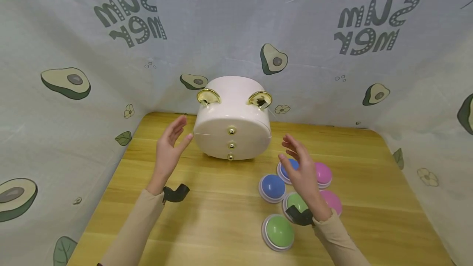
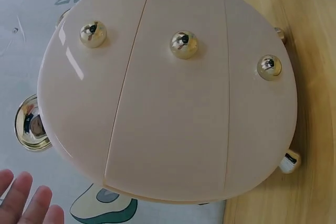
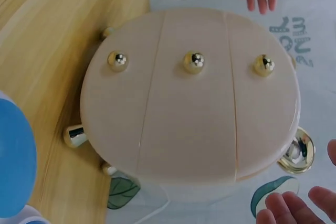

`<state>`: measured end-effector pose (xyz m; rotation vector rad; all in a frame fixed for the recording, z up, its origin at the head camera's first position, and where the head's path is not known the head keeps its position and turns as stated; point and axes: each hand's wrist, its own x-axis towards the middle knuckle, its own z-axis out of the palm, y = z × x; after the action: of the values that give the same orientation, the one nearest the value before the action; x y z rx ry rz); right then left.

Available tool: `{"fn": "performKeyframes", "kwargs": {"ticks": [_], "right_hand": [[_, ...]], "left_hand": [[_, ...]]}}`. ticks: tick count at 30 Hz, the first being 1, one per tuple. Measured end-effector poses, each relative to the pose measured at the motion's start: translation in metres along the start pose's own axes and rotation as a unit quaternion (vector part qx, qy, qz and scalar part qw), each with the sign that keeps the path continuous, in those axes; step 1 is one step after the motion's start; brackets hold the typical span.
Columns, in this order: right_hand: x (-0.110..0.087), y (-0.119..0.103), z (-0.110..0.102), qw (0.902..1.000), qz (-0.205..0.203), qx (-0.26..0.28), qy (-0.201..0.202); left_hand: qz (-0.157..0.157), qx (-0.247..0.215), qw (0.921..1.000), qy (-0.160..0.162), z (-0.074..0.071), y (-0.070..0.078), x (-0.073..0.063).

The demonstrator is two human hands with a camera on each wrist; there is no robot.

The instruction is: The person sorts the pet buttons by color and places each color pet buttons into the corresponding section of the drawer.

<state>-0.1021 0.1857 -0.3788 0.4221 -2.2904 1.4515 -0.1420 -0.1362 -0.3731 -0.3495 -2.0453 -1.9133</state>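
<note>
A pale, rounded drawer box [image 1: 232,134] stands on gold feet near the back of the table. Its front has three panels, each with a round gold knob, and two gold ear-shaped pieces stick up from its top. My left hand [image 1: 170,151] hovers at the box's left side, fingers extended and apart from it. On the other side, my right hand [image 1: 302,169] is held in the air above the dome-topped buttons, fingers loosely extended. Neither hand holds anything. The left wrist view shows the knobs and the panel seams [image 2: 228,103] close up.
Blue buttons [image 1: 273,186], green buttons [image 1: 280,231] and pink buttons [image 1: 331,201] sit clustered on the wooden table [image 1: 384,200], right of centre; my right hand and wrist partly cover some. A cloth printed with avocados [image 1: 274,59] hangs behind and beside the table.
</note>
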Motion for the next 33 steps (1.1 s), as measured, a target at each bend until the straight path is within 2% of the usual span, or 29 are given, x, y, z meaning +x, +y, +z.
{"fn": "performKeyframes", "kwargs": {"ticks": [2,5,9,17,24,27,33], "right_hand": [[0.002,-0.002,0.001,0.9996,0.008,0.025,-0.008],[0.003,0.009,0.004,0.9971,0.021,0.07,-0.022],[0.007,0.011,0.01,0.9916,0.035,0.117,-0.044],[0.016,0.004,0.026,0.9811,0.053,0.166,-0.084],[0.025,0.001,0.045,0.9691,0.053,0.204,-0.128],[0.028,0.0,0.052,0.9646,0.055,0.213,-0.145],[0.032,-0.002,0.063,0.9587,0.062,0.221,-0.168]], "left_hand": [[-0.011,-0.005,0.9999,-0.012,-0.001,0.006,0.004],[-0.029,-0.007,0.9989,-0.036,-0.003,0.008,0.012],[-0.037,-0.011,0.9968,-0.07,-0.007,0.001,0.023],[-0.045,-0.041,0.9909,-0.121,-0.017,-0.038,0.049],[-0.054,-0.062,0.9823,-0.168,-0.021,-0.051,0.068],[-0.056,-0.066,0.9792,-0.184,-0.022,-0.051,0.073],[-0.047,-0.076,0.9771,-0.193,-0.017,-0.031,0.073]]}}
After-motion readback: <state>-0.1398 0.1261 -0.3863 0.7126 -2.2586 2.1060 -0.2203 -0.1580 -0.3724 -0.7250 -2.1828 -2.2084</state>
